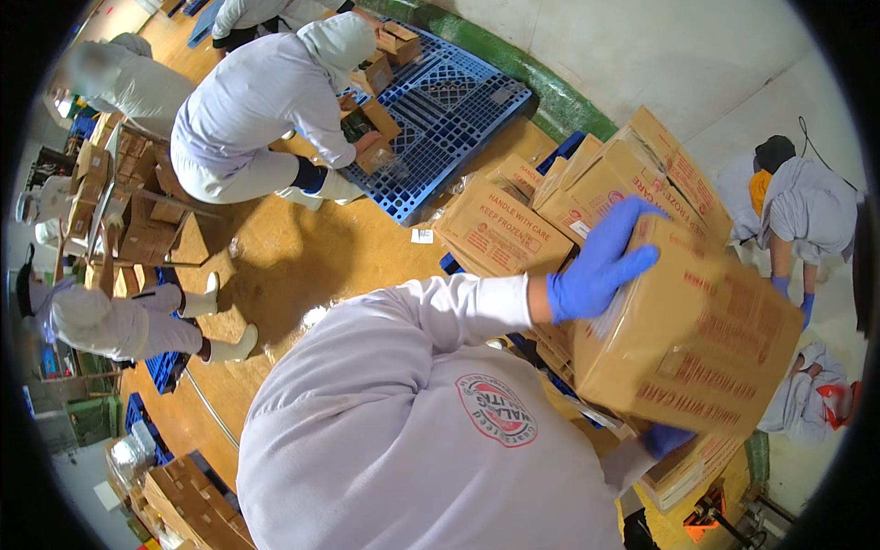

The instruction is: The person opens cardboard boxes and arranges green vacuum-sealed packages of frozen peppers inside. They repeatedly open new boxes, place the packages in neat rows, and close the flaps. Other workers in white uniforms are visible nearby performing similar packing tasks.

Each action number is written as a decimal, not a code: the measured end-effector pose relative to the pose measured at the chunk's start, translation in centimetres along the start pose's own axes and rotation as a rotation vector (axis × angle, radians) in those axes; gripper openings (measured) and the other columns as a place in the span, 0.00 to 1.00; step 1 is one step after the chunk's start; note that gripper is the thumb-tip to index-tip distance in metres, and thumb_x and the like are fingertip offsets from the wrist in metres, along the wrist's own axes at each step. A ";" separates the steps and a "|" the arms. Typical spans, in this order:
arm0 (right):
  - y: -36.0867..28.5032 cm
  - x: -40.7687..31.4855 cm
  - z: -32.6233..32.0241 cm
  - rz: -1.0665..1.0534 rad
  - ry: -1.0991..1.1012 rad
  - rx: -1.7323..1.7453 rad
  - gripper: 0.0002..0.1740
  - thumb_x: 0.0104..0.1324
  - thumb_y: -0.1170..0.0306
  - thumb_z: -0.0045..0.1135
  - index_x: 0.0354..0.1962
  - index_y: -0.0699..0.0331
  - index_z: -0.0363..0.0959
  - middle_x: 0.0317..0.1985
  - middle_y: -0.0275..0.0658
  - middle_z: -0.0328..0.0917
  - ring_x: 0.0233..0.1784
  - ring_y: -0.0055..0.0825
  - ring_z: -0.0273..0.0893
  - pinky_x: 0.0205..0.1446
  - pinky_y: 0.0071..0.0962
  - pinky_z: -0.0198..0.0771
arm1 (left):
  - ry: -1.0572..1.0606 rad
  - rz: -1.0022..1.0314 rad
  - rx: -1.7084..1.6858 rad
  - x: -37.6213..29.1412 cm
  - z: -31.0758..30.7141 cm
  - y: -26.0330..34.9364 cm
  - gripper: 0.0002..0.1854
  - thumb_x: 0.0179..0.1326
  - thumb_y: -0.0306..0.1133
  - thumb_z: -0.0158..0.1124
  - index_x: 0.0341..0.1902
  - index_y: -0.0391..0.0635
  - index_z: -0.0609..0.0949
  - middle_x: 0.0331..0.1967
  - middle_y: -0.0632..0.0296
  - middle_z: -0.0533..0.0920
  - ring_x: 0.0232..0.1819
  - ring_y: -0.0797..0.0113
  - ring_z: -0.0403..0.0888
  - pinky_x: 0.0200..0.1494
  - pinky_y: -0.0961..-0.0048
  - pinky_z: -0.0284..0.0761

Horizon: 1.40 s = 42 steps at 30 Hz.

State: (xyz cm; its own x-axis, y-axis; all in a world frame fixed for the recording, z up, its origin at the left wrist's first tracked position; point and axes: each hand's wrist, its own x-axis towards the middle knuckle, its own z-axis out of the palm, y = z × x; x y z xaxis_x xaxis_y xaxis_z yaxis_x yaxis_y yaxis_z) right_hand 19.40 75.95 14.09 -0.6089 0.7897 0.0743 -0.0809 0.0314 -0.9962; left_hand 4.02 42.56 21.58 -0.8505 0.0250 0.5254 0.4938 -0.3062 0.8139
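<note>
I hold a large brown cardboard carton (pixel 694 344), tilted and slightly blurred, with red handling print on its sides. My left hand (pixel 601 265), in a blue glove, presses against its upper left edge with the fingers spread. Beneath the carton's lower side, my right hand (pixel 667 440) is gloved too and mostly hidden by it. Stacked cartons (pixel 505 227) with similar print lie just beyond my left forearm. More cartons (pixel 639 179) lean behind the held one, and another carton (pixel 687 474) shows below it.
A co-worker (pixel 254 103) bends over an open box (pixel 375 130) on a blue plastic pallet (pixel 447 103). Other people stand at left and far right. A cart frame (pixel 103 199) carries boxes at left. More cartons (pixel 196 502) lie at lower left. A green curb (pixel 564 100) edges the wall.
</note>
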 end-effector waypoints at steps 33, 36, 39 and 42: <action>-11.1 -6.8 4.6 -0.930 -0.654 -1.080 0.47 0.51 0.43 0.66 0.63 0.60 0.67 0.68 0.43 0.63 0.74 0.45 0.51 0.71 0.52 0.46 | -1.381 0.306 1.146 4.8 10.4 2.7 0.35 0.59 0.38 0.60 0.72 0.51 0.62 0.24 0.44 0.80 0.24 0.44 0.79 0.29 0.52 0.75; -11.2 -7.3 5.2 -0.895 -0.579 -0.944 0.43 0.42 0.46 0.70 0.54 0.57 0.74 0.62 0.40 0.68 0.68 0.44 0.58 0.63 0.52 0.54 | -1.366 0.311 1.047 4.7 9.9 2.2 0.39 0.61 0.39 0.60 0.75 0.54 0.56 0.28 0.42 0.81 0.28 0.42 0.80 0.33 0.51 0.76; -11.5 -8.1 5.7 -0.749 -0.602 -1.250 0.43 0.33 0.40 0.72 0.45 0.54 0.79 0.49 0.33 0.75 0.59 0.39 0.64 0.53 0.46 0.61 | -1.219 0.468 1.123 1.8 9.9 1.9 0.35 0.61 0.36 0.61 0.72 0.48 0.62 0.57 0.39 0.75 0.52 0.39 0.77 0.51 0.51 0.75; -11.1 -8.6 6.2 -0.692 -0.609 -1.243 0.47 0.30 0.37 0.73 0.47 0.52 0.79 0.50 0.31 0.76 0.60 0.38 0.63 0.53 0.46 0.62 | -0.987 0.580 0.987 -1.7 8.8 3.1 0.30 0.61 0.32 0.61 0.68 0.41 0.67 0.59 0.42 0.75 0.57 0.43 0.76 0.57 0.59 0.73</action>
State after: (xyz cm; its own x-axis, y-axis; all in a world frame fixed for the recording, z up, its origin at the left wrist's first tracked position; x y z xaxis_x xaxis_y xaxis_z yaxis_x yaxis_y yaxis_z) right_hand 20.66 65.00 24.77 -0.9740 0.0560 0.2195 0.0239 0.9890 -0.1462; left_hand 8.57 49.93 25.44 -0.2400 0.8615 0.4474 0.9696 0.2356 0.0664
